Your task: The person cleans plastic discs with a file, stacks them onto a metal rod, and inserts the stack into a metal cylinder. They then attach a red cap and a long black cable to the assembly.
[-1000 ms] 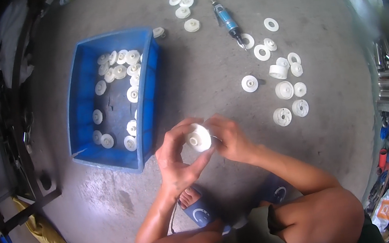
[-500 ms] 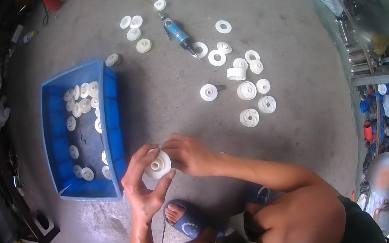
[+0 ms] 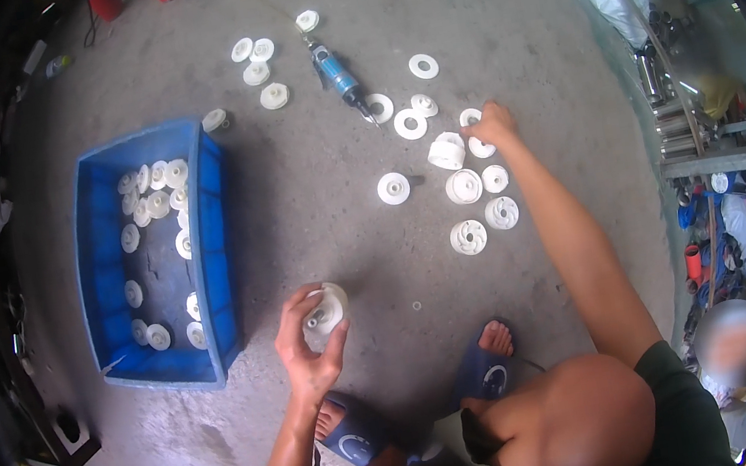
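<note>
Above my left foot, my left hand (image 3: 310, 344) grips a round white plastic impeller (image 3: 331, 307) by its rim, thumb on one side and fingers on the other. Its hub, with a greyish centre, faces left. My right arm stretches far out to the right. There my right hand (image 3: 494, 123) has its fingers curled down between a flat white ring (image 3: 469, 115) and a white disc (image 3: 481, 147). It partly covers both, and what its fingertips pinch, if anything, is hidden. Beside it sits a tilted white cup-shaped part (image 3: 446, 153).
A blue crate (image 3: 215, 257) holding several white impellers stands at left. A blue air tool (image 3: 336, 76) with a hose lies ahead, near loose white rings (image 3: 423, 66). Vaned impellers (image 3: 468, 237) lie at right. A cluttered rack (image 3: 729, 163) lines the right side.
My right hand has left the impeller and reached out far right to the white parts. My left hand keeps the impeller, now turned so its hub faces left. The cup-shaped part has tilted.
</note>
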A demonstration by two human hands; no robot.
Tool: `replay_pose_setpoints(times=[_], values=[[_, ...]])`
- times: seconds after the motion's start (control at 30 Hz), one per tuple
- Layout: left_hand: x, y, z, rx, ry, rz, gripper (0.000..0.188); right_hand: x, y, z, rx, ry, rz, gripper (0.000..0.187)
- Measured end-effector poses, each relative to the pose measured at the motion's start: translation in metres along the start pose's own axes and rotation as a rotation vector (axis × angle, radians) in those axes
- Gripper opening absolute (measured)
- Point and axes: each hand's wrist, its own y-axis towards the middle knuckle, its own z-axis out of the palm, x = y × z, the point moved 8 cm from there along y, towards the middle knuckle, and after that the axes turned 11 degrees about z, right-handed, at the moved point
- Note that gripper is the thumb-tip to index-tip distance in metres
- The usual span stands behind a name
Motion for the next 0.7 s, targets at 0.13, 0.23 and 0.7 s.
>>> replay_pose_setpoints(times=[0.13, 0.23, 0.7], values=[[0.007, 0.001, 0.009, 0.034, 0.134, -0.023, 0.027, -0.001, -0.005, -0.011, -0.155, 0.108, -0.244, 0.040], [0.001, 0.010, 0.009, 0.057, 0.249, 0.037, 0.017, 0.011, -0.024, -0.004, -0.189, 0.084, -0.335, 0.033], [0.034, 0.016, 0.053, 0.147, 0.241, 0.131, 0.009, 0.013, -0.012, -0.009, -0.291, 0.169, -0.406, 0.033]])
